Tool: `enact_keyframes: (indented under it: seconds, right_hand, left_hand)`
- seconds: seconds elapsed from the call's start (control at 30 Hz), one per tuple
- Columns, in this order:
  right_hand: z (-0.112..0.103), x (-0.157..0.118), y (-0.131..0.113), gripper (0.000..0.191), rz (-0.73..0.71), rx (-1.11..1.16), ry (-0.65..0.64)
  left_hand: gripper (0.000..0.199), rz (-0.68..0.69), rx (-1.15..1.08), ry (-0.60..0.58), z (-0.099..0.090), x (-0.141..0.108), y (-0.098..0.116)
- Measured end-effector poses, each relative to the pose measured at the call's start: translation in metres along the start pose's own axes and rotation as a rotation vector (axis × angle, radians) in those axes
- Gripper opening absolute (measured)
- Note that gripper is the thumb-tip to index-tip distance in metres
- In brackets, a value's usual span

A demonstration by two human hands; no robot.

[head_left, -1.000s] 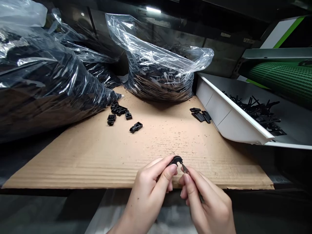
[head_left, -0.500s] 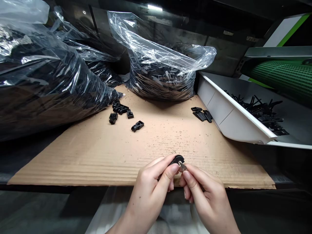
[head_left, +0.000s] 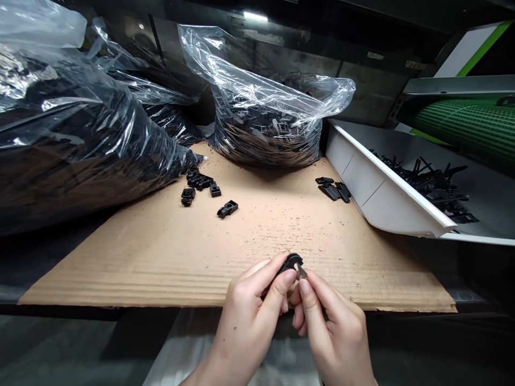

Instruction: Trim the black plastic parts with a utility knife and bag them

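Covering the work area: one cardboard sheet (head_left: 153,257), with dark specks scattered near the hands. At least three plastic bags. The largest bag (head_left: 80,139) slumps over the sheet's left side; a second bag (head_left: 173,120) sits behind it; an open bag (head_left: 265,128), full of black parts, stands at the far centre.

One white tray (head_left: 362,187) at right, partly on the sheet, heaped parts (head_left: 430,187) inside, too tangled to count.

Two hands. Left hand (head_left: 247,308) pinches one curved black part (head_left: 292,260) between thumb and fingers, above the sheet's near edge. Right hand (head_left: 338,313) grips one pointed blade (head_left: 301,272), its tip at the part's notch; contact cannot be told. Step in hand, by my reading: fine point work at that notch. Any further tip movement calls for a firm left pinch, small right-hand motion, fingertips out of the point's path.

Loose pieces, far left of the sheet: a touching cluster (head_left: 199,179), probably three or more, overlap hiding the count; beside it one piece (head_left: 188,197) and another piece (head_left: 215,189); nearer, a lone piece (head_left: 227,209). By the tray, flat pieces (head_left: 329,192), at least four.
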State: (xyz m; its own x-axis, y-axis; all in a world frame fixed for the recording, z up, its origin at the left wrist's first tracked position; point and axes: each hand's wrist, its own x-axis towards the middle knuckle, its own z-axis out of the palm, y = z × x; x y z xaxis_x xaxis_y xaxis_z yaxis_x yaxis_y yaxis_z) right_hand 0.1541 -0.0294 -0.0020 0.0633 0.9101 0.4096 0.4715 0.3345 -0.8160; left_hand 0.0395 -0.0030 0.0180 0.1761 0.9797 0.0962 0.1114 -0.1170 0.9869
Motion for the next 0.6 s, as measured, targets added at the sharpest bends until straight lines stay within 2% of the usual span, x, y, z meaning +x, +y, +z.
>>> enact_keyframes:
  seconds: [0.2,0.33,0.43,0.6]
  right_hand:
    - [-0.011,0.008,-0.003,0.023,0.084,0.044,-0.170]
    - [-0.020,0.015,-0.004,0.024,0.043,0.084,-0.253]
    - [-0.027,0.018,-0.003,0.020,-0.016,0.079,-0.226]
    - [-0.029,0.018,-0.001,0.015,0.096,0.057,-0.084]
  left_hand:
    - [0.017,0.050,0.069,-0.002,-0.003,-0.003,-0.001]
    - [0.014,0.034,0.071,0.003,-0.004,-0.004,-0.002]
    - [0.011,0.031,0.068,0.011,-0.003,-0.004,-0.003]
    - [0.014,0.022,0.045,0.011,-0.003,-0.002,-0.002]
